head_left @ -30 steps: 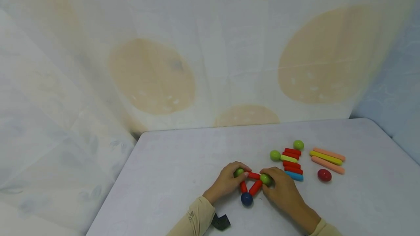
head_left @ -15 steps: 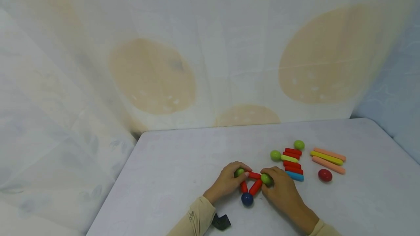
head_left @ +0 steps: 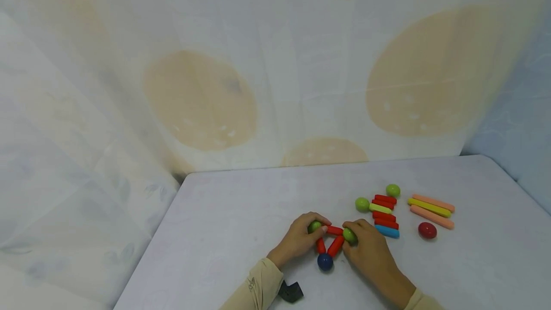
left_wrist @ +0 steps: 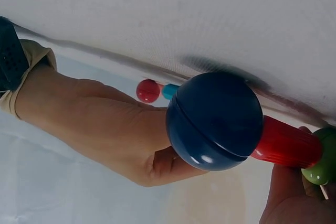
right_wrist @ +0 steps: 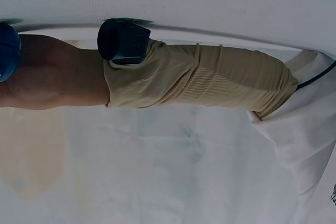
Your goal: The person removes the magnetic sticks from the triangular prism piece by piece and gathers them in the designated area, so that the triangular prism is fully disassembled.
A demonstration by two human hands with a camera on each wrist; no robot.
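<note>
Under the left wrist, navy ball looms large, head view tiny.

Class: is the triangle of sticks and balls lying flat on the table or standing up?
Flat: dark blue ball and both green balls rest on the table.

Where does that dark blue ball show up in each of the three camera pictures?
Head view: the dark blue ball lies low and centre on the table, at the near tip of the red-stick triangle, between the two hands.
Left wrist view: it fills the middle of the picture, joined to a red stick.
Right wrist view: only a sliver shows at the far left edge.
Shared landmark: the left wrist with its beige sleeve.
</note>
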